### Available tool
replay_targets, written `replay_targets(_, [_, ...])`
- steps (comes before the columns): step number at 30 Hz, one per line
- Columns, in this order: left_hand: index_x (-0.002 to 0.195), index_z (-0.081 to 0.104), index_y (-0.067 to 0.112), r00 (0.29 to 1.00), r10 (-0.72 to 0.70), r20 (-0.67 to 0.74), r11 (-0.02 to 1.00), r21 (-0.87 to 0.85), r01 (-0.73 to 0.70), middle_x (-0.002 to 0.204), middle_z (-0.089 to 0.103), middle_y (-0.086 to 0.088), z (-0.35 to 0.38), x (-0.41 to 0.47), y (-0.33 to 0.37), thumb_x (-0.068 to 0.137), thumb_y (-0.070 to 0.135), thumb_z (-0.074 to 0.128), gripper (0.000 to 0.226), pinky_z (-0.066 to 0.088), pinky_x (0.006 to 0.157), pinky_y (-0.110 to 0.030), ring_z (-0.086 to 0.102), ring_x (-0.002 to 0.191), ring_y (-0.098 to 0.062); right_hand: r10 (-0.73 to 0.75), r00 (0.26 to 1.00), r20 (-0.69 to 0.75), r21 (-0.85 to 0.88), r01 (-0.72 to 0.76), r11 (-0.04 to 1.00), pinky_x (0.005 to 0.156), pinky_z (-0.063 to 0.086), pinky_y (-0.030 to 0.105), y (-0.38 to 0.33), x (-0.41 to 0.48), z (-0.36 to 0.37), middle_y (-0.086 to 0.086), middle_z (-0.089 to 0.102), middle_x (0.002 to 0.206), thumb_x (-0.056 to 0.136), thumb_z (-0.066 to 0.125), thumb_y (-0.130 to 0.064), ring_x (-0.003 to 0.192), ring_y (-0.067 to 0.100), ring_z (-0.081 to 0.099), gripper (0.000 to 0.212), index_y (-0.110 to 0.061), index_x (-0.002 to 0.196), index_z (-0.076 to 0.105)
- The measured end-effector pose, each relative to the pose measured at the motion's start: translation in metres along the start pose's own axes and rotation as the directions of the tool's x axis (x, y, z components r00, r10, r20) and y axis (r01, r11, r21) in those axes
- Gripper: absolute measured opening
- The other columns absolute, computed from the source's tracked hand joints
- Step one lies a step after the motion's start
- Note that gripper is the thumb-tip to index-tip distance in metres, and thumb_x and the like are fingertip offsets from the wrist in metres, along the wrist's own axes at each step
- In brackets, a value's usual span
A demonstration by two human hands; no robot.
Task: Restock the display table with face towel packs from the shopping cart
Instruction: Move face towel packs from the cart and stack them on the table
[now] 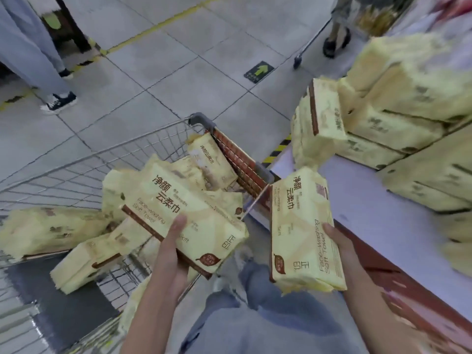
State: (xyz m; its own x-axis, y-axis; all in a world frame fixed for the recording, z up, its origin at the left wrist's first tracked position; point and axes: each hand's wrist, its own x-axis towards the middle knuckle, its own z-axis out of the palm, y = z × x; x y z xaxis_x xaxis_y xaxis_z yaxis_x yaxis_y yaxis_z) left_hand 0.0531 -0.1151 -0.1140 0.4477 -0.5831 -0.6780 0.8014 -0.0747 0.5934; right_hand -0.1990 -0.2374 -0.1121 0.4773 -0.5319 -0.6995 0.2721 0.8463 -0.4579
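Gripped by left hand (pixel 170 252): towel pack (pixel 194 213) above shopping cart (pixel 127 154); second pack (pixel 298 226) grasped by right hand (pixel 341 244) beside display table (pixel 370 200), right.

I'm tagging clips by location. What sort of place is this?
Most likely a shop or supermarket floor: a wire shopping cart holds face towel packs, the display table beside it carries stacks of the same packs, and a green arrow sticker marks the tiled floor.

The left hand (pixel 170 254) and right hand (pixel 341 242) are bare, and so are both forearms (pixel 150 310) down to the lower edge. The legs wear faded light-blue denim jeans (pixel 268 325), softly creased.
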Motion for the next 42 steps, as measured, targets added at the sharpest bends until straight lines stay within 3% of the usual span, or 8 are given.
replay_targets(7, [0.132,0.052,0.018,0.952,-0.134,0.274,0.974,0.212,0.076,0.124,0.065,-0.007,0.058,0.000,-0.038,0.034,0.053,0.091,0.112,0.039,0.105,-0.054,0.060,0.117,-0.027,-0.185,0.969,-0.161,0.229,0.219,0.948,0.046,0.056,0.038,0.027,-0.067,-0.060,0.016,0.072,0.075,0.010,0.096,-0.023,0.059,0.030,0.070,0.070,-0.004,0.073,0.077])
replay_targets(13, [0.133,0.051,0.024,0.858,-0.298,0.417,0.914,0.383,0.131,0.125,0.065,-0.004,0.110,-0.010,-0.095,0.075,0.039,0.073,0.064,0.043,0.101,-0.050,0.060,0.117,-0.025,-0.257,0.917,-0.306,0.333,0.356,0.873,0.043,0.055,0.039,0.044,-0.113,-0.117,0.019,0.071,0.073,0.007,0.097,-0.024,0.056,0.032,0.069,0.072,-0.002,0.072,0.076])
replay_targets(18, [0.123,0.058,0.025,0.833,-0.365,0.415,0.866,0.479,0.141,0.119,0.068,-0.003,0.156,-0.032,-0.149,0.034,0.050,0.092,0.099,0.047,0.095,-0.047,0.065,0.110,-0.022,-0.330,0.865,-0.378,0.344,0.462,0.817,0.043,0.055,0.038,0.042,-0.141,-0.166,0.019,0.071,0.071,0.008,0.096,-0.029,0.054,0.031,0.068,0.069,-0.003,0.069,0.076])
replay_targets(21, [0.132,0.052,0.024,0.816,-0.404,0.413,0.847,0.505,0.164,0.122,0.066,-0.004,0.178,-0.046,-0.184,0.033,0.051,0.092,0.109,0.047,0.095,-0.048,0.064,0.110,-0.022,-0.333,0.865,-0.377,0.400,0.476,0.784,0.043,0.055,0.038,0.033,-0.159,-0.195,0.020,0.071,0.071,0.007,0.096,-0.025,0.054,0.032,0.068,0.070,-0.002,0.069,0.076])
replay_targets(29, [0.118,0.059,0.022,0.803,-0.475,0.360,0.804,0.547,0.231,0.106,0.073,-0.002,0.228,-0.080,-0.266,0.051,0.044,0.085,0.075,0.050,0.081,-0.042,0.071,0.090,-0.018,-0.317,0.873,-0.372,0.414,0.461,0.785,0.053,0.058,0.040,-0.014,-0.194,-0.283,0.018,0.072,0.082,0.011,0.097,-0.024,0.066,0.032,0.070,0.072,-0.004,0.077,0.077])
replay_targets(34, [0.117,0.059,0.021,0.790,-0.501,0.354,0.783,0.574,0.239,0.102,0.074,-0.002,0.257,-0.092,-0.290,0.073,0.034,0.063,0.046,0.050,0.078,-0.040,0.072,0.085,-0.017,-0.303,0.899,-0.316,0.261,0.390,0.883,0.050,0.057,0.036,-0.080,-0.225,-0.325,0.018,0.072,0.082,0.010,0.097,-0.022,0.065,0.031,0.071,0.076,-0.002,0.080,0.076])
replay_targets(39, [0.121,0.059,0.021,0.779,-0.532,0.333,0.731,0.646,0.223,0.113,0.071,-0.004,0.291,-0.083,-0.301,0.024,0.050,0.093,0.107,0.051,0.083,-0.043,0.069,0.098,-0.022,-0.289,0.947,-0.136,-0.142,0.270,0.952,0.048,0.056,0.034,-0.191,-0.264,-0.339,0.017,0.073,0.078,0.015,0.097,-0.026,0.064,0.028,0.071,0.070,-0.005,0.078,0.076])
replay_targets(42, [0.129,0.055,0.021,0.750,-0.558,0.356,0.718,0.660,0.221,0.117,0.069,-0.005,0.313,-0.072,-0.309,0.028,0.052,0.092,0.112,0.048,0.092,-0.047,0.066,0.107,-0.024,-0.191,0.980,-0.045,-0.565,0.133,0.814,0.051,0.057,0.030,-0.266,-0.270,-0.340,0.012,0.073,0.085,0.035,0.094,-0.041,0.070,0.025,0.072,0.082,-0.009,0.102,0.061])
